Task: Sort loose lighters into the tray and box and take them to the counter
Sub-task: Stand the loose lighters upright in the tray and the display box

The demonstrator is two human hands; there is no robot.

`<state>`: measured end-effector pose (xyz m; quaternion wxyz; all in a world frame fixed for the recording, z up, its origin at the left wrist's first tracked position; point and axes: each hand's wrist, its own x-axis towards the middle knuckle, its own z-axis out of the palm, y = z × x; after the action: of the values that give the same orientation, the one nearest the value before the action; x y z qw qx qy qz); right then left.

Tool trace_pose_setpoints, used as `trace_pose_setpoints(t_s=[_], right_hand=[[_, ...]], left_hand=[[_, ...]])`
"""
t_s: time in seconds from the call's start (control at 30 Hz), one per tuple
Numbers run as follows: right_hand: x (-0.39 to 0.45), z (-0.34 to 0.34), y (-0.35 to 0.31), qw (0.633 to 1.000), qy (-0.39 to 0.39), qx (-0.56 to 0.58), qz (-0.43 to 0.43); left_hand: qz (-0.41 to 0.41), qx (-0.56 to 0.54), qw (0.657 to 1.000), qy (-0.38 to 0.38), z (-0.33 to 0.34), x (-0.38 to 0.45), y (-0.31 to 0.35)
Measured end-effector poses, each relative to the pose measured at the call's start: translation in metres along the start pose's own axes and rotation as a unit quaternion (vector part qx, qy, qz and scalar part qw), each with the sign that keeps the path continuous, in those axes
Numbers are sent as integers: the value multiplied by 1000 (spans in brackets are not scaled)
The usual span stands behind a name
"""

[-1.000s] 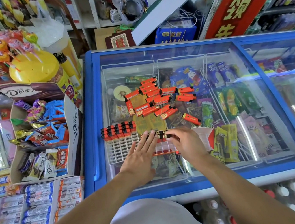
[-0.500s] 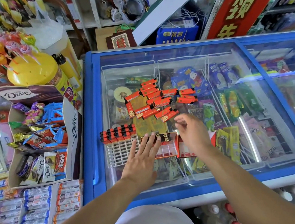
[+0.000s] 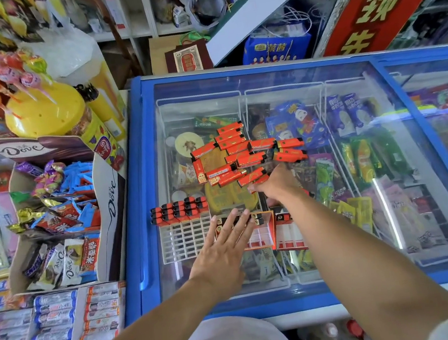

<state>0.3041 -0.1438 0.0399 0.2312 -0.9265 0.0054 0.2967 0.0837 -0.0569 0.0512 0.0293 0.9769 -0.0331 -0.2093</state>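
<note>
Loose lighters [image 3: 239, 157]: orange-red bodies, black caps, lying in a jumbled heap on the glass lid of the blue freezer [image 3: 143, 181]. White grid tray [image 3: 182, 243] sits near the lid's front left; two rows of lighters [image 3: 179, 210] stand in its far cells. Orange box [image 3: 265, 234] just right of the tray. My left hand [image 3: 224, 244] rests flat, fingers spread, across tray and box. My right hand [image 3: 275, 184] is at the heap's near edge, fingertips on one lighter; grip unclear.

Counts: 2 hands, left [image 3: 223, 252], right [image 3: 276, 184]. Loose lighters [image 3: 239, 156] beyond right hand: roughly 15. 1 white tray [image 3: 184, 241], 1 box [image 3: 265, 234] under left fingers.
</note>
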Motion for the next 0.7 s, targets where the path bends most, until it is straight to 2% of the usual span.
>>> trace_pose_setpoints(t_s=[0.2, 0.3, 0.4, 0.5, 0.6, 0.7], right_hand=[[7, -1, 7, 988, 15, 155, 25], [-5, -8, 7, 978, 32, 204, -23], [-33, -14, 2, 978, 79, 110, -156], [-69, -13, -12, 961, 56, 45, -266], [-101, -5, -29, 932, -17, -37, -359], [-115, 9, -38, 906, -6, -115, -407]], left_hand=[[1, -14, 1000, -4, -1, 1, 0], [8, -73, 997, 4, -4, 1, -1], [-2, -179, 981, 71, -4, -10, -8], [-43, -240, 960, 138, 12, -29, -23], [-103, -248, 958, 105, 44, -48, -42], [-148, -222, 963, 41, 71, -62, -57]])
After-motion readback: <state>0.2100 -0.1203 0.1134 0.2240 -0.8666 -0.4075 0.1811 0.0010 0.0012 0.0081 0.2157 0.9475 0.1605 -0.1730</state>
